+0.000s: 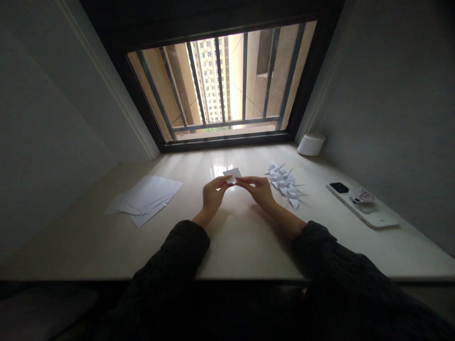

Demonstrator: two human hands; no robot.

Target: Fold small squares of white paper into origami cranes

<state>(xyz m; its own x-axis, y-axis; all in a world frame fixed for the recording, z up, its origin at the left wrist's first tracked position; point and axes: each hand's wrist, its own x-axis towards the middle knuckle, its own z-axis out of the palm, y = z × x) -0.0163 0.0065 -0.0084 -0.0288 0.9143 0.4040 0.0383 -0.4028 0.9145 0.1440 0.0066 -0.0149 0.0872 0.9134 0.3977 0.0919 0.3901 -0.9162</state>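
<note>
A small folded piece of white paper is held up over the middle of the pale sill. My left hand pinches its near edge from the left, thumb below and fingers on top. From the other side my right hand grips the same edge, its fingertips close to those of the left. To the right of my right hand lies a cluster of folded paper cranes. The finer folds of the held paper are too small to make out.
Loose white paper sheets lie overlapping on the left of the sill. At the right rests a white phone with a round grip on its back. Near the window stands a white cylindrical object. Walls close in both sides.
</note>
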